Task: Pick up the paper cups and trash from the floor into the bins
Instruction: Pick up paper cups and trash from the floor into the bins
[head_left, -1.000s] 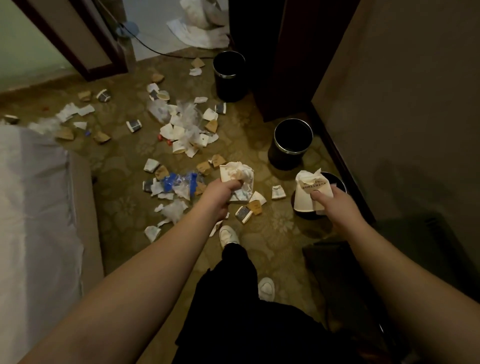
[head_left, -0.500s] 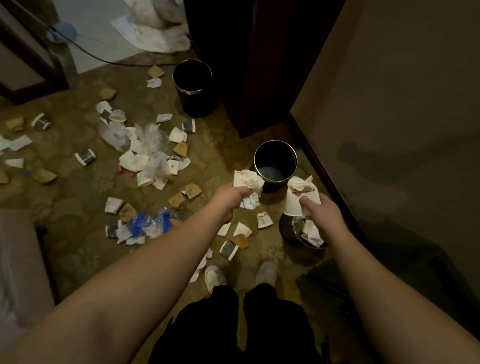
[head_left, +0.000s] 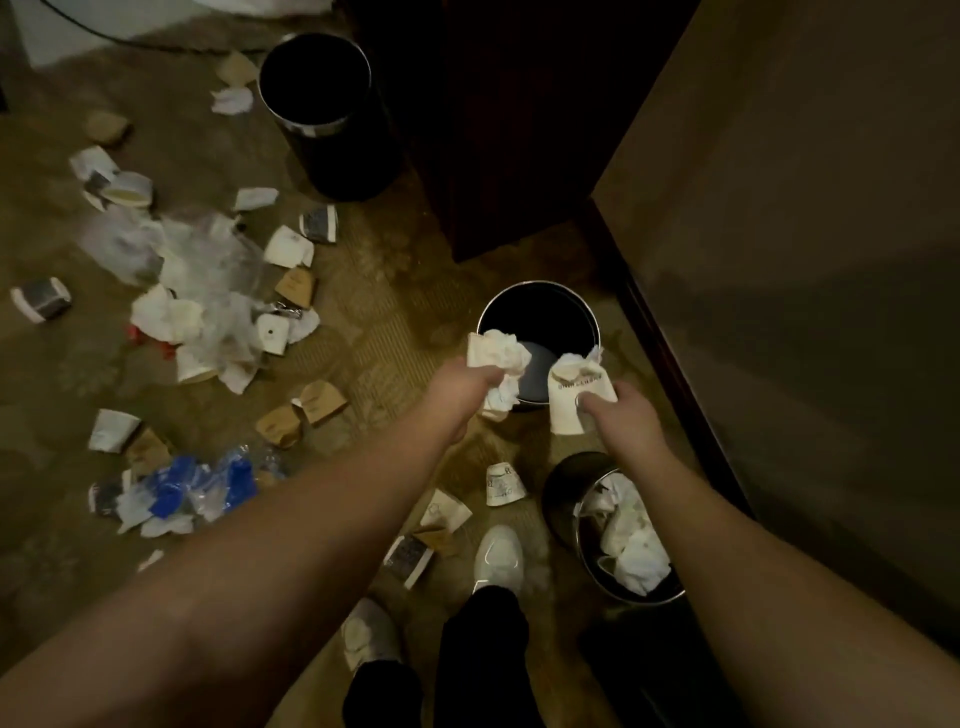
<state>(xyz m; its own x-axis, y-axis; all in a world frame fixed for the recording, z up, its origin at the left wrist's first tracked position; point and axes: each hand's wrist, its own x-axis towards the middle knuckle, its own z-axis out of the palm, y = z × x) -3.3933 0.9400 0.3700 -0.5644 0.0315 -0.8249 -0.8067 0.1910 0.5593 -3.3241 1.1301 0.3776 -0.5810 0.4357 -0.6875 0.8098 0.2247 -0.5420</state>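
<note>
Currently, status by item:
Left hand (head_left: 457, 387): fingers closed around a crumpled white paper wad (head_left: 498, 358); the wad is held over the 7 o'clock rim of the middle bin.
Right hand (head_left: 626, 415): fingers closed on a crushed white paper cup (head_left: 576, 397) with dark lettering; thumb pressed on the cup wall; the cup overlaps the 5 o'clock rim of the middle bin.
Middle bin (head_left: 582, 306): round, black, metal rim, upright on the carpet at 12 o'clock from both hands; interior dark, contents cannot be told.
Near bin (head_left: 563, 493): at 6 o'clock from the right hand, beside the right forearm; holds crumpled white paper and cups, piled close to the rim.
Far bin (head_left: 358, 156): black, upright, at 11 o'clock from the middle bin, well apart from it, beside a dark wooden cabinet (head_left: 519, 130).
Floor trash, main cluster (head_left: 208, 291): clear plastic film, white cups and brown paper pieces, at 9 o'clock from the left hand, well apart.
Blue plastic wrappers (head_left: 197, 483): on the carpet at 8 o'clock from the left hand, just beside the left forearm in view.
Loose cup (head_left: 503, 484): white, printed, lying on its side between the two forearms, near the near bin.
Flattened cups (head_left: 421, 540): three pieces just beside the white shoe (head_left: 498, 553).
Wall (head_left: 805, 260): plain, at 3 o'clock from the bins.
</note>
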